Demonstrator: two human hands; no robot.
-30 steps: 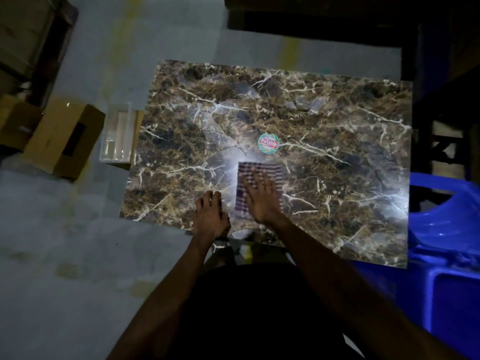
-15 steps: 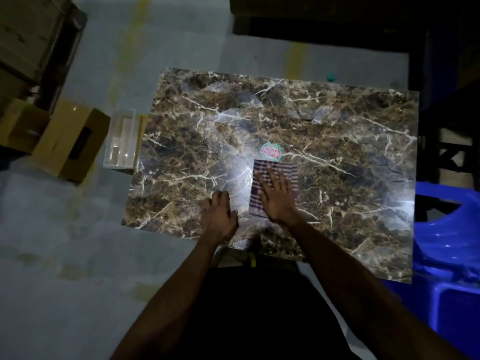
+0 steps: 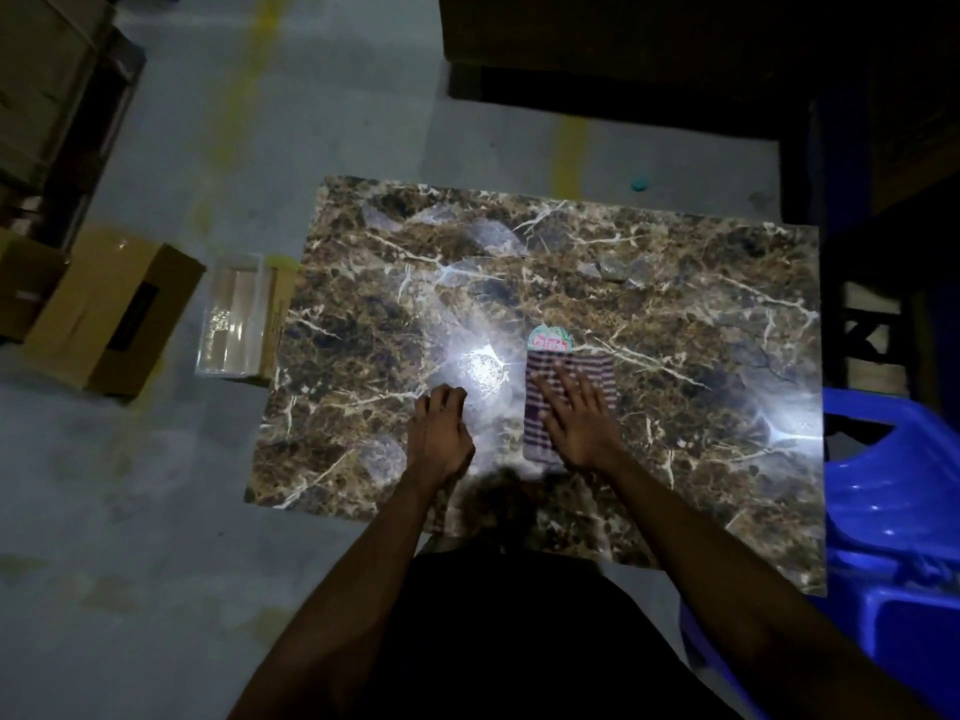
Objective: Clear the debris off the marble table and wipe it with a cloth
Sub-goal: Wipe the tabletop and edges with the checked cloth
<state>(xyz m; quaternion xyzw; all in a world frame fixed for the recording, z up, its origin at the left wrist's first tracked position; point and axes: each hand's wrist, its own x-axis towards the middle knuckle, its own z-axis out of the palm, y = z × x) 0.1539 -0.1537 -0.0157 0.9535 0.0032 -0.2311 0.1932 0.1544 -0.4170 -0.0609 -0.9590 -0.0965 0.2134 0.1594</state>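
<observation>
On the brown white-veined marble table [image 3: 649,283], the right hand [image 3: 579,423] presses flat, fingers straight, on a striped folded cloth [image 3: 569,381] just below a round pink-and-green sticker [image 3: 548,339]. Left of the cloth, the left hand [image 3: 440,433] rests on the marble, fingers loosely curled, holding nothing.

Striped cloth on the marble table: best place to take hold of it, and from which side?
Probably the right edge of the purple-and-white striped cloth, approached from the right and above. The cloth lies flat on the brown marble table, so it needs a pinch at an exposed border. The right hand presses flat on its middle, and the round sticker touches its far edge.
</observation>
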